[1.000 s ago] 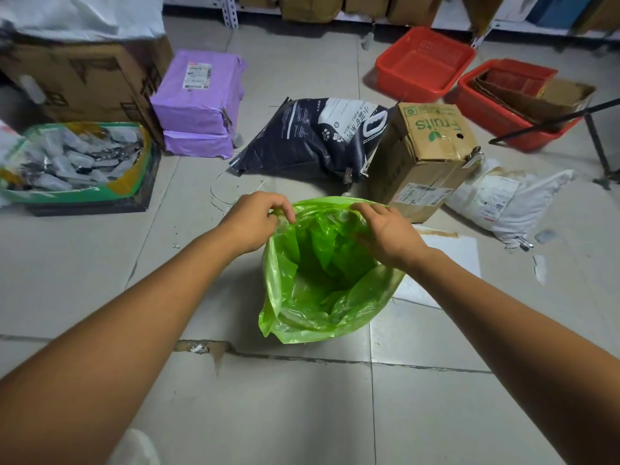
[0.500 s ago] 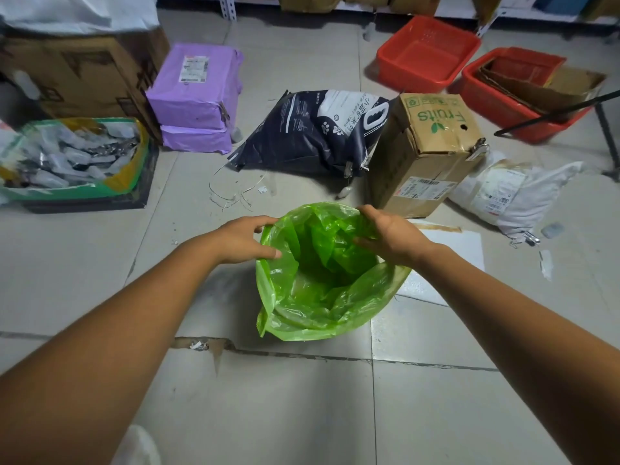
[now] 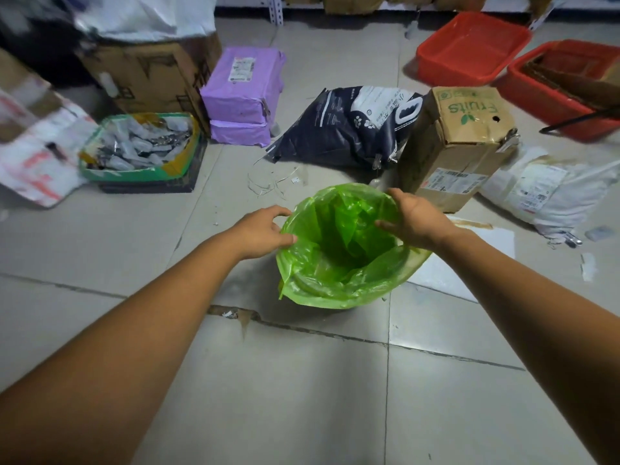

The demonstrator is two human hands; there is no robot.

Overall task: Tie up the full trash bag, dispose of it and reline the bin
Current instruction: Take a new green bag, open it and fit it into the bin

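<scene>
- The green bin liner (image 3: 339,250) sits at the centre of the tiled floor (image 3: 302,380), its mouth spread wide and its edge folded down over a rim that shows only faintly through the plastic; the bin itself is otherwise hidden.
- The left hand (image 3: 260,233) is at 9 o'clock of the opening, thumb and fingers pinching the folded edge there, so its grip is clenched on the liner.
- The right hand (image 3: 414,223) is at 2 o'clock, palm laid over the rim with the fingers curled down inside; its grip looks loose, pressing rather than pinching.
- A second ago both hands were bunched close together at the far edge, with the mouth narrower and crumpled. They have since moved apart to opposite sides, and the opening is now rounder and deeper.
- Judged from that, relining is nearly finished: the film appears seated around most of the rim, and no full bag is in view.
- What likely remains is smoothing the near edge at 6 o'clock, where a flap hangs lower.
- The "Fruits" cardboard box (image 3: 459,142) stands just beyond at 1 o'clock and a dark pet-product bag (image 3: 349,125) at 12 o'clock, both apart from the liner.
</scene>
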